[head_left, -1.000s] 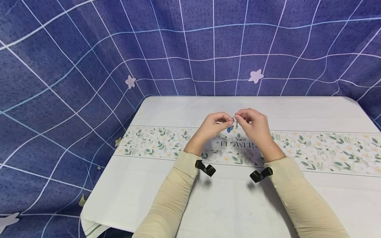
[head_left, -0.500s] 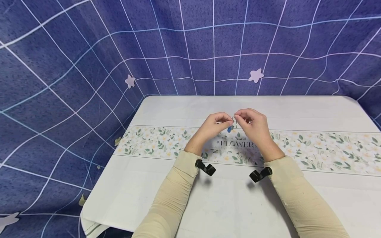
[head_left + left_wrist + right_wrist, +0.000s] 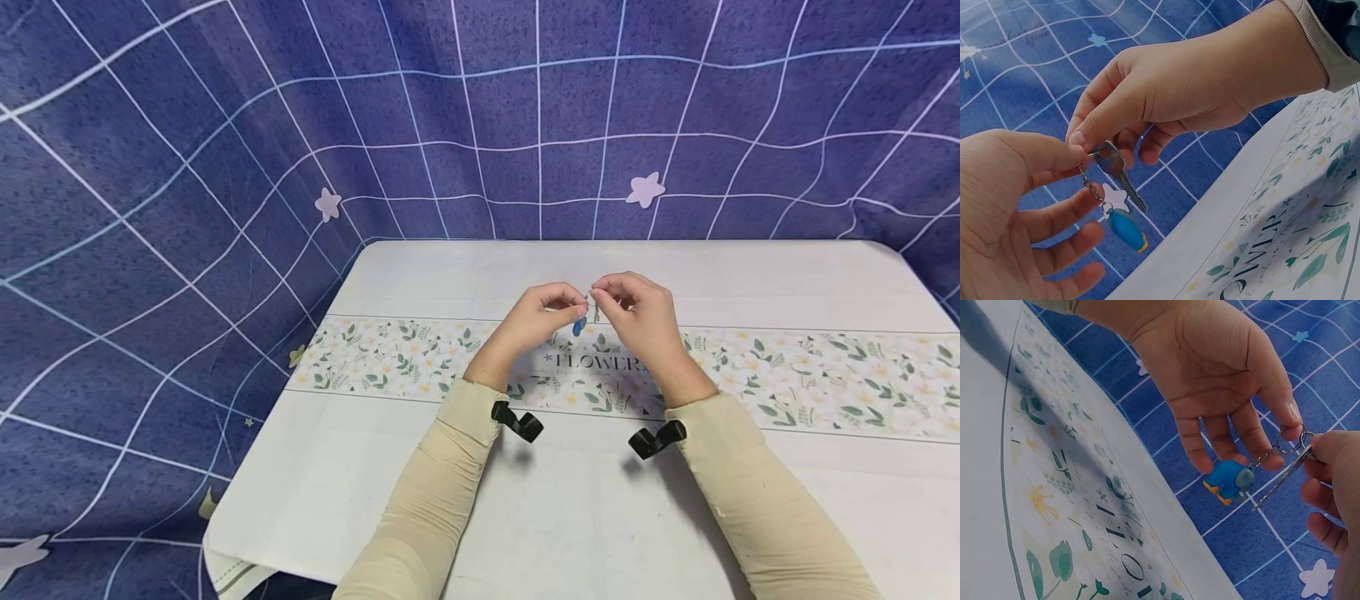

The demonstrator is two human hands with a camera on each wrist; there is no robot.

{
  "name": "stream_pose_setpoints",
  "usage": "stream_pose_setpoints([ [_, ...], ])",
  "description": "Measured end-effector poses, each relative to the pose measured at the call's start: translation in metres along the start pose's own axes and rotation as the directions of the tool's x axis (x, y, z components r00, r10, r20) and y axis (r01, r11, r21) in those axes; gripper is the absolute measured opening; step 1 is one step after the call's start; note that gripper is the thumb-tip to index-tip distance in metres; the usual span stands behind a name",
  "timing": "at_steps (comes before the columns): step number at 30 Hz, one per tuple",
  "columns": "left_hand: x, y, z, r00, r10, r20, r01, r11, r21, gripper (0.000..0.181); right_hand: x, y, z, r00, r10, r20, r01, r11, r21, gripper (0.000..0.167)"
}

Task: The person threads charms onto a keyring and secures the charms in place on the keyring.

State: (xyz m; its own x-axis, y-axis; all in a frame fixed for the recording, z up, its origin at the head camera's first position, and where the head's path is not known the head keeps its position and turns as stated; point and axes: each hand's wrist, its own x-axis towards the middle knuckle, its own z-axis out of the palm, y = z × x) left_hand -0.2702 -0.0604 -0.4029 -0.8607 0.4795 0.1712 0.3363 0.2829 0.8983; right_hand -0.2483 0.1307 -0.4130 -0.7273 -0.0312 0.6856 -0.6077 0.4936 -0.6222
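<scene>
Above the middle of the table, my left hand point(image 3: 542, 315) pinches a metal split ring point(image 3: 1289, 439) between thumb and forefinger. From it, on a short chain point(image 3: 1089, 183), hangs a keychain figure point(image 3: 1230, 478), blue with orange feet. My right hand point(image 3: 636, 310) pinches a second small ring point(image 3: 1307, 435) close beside it. A silver key point(image 3: 1121, 175) hangs at that ring, its blade pointing down. Both rings meet between the fingertips; whether they are linked is hard to tell. The left hand's other fingers spread loosely below in the left wrist view.
A white table point(image 3: 360, 483) carries a floral runner band point(image 3: 405, 358) with the word FLOWER under the hands. Blue grid-patterned cloth point(image 3: 480, 108) with stars hangs behind and at the left. Black straps point(image 3: 517, 423) sit at the sleeve cuffs.
Both hands stay in almost the same place, still pinching the rings. The key and the blue figure turn slightly as they hang.
</scene>
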Motion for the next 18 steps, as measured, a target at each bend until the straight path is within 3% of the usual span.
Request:
stream_pose_setpoints([
  [6, 0.0009, 0.0008, 0.0002, 1.000, -0.021, 0.013, 0.021, 1.000, -0.002, 0.018, 0.0002, -0.0005, -0.0005, 1.000, -0.014, 0.003, 0.013, 1.000, 0.008, 0.005],
  [18, 0.0010, -0.0005, -0.0006, 1.000, 0.004, -0.010, -0.004, 1.000, 0.006, 0.017, 0.0003, -0.0006, -0.0003, 1.000, -0.013, -0.003, 0.013, 1.000, 0.007, 0.005],
])
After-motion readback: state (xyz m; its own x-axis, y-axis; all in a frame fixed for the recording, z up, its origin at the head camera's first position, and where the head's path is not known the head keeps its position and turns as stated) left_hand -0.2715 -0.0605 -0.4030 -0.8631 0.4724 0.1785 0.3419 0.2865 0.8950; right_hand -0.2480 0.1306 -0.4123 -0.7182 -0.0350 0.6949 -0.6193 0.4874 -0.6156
